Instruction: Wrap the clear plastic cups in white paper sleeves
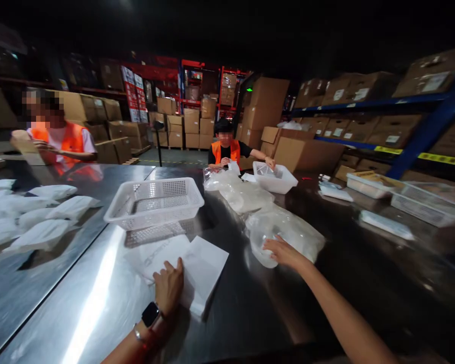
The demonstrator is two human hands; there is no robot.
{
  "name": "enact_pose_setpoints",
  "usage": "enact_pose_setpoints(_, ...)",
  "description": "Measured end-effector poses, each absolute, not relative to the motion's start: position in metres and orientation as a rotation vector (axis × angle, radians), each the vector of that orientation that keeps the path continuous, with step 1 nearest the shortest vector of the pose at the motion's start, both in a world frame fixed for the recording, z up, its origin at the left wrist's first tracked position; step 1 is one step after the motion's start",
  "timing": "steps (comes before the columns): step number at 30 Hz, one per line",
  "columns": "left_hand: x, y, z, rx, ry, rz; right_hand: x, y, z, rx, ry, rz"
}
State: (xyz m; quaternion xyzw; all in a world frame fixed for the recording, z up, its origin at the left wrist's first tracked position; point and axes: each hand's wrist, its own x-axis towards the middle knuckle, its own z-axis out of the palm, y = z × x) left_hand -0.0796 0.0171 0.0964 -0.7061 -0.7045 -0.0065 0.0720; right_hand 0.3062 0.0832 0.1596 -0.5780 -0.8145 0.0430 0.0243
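My left hand (169,285) rests on a white paper sheet or envelope (208,263), index finger stretched out and the other fingers slightly bent. Beneath it, a second white paper piece (163,253) with faint grey print lies partly overlapped. To the right, my right hand (286,252) reaches with fingers apart onto the near edge of a heap of translucent plastic bags (291,227). Whether any fingertip pinches the film cannot be made out. Just behind my left hand stands a white perforated basket (155,202).
White packets (56,222) lie in a group on the left of the metal table (98,283). Across the table, a person in an orange vest (231,150) touches another white basket (275,177). A second person (60,136) is at left. Clear plastic bins (428,202) stand at right.
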Motion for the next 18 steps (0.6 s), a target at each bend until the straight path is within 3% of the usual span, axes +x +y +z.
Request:
enact_pose_setpoints(9, -0.106, 0.05, 0.087, -2.29, -2.088, -0.166, 0.292, 0.098, 0.148, -1.774, -2.659, 0.488)
enact_pose_setpoints(18, -0.105, 0.054, 0.096, -2.653, -1.886, -0.516, 0.264, 0.096, 0.134, -1.619, -2.06, 0.221)
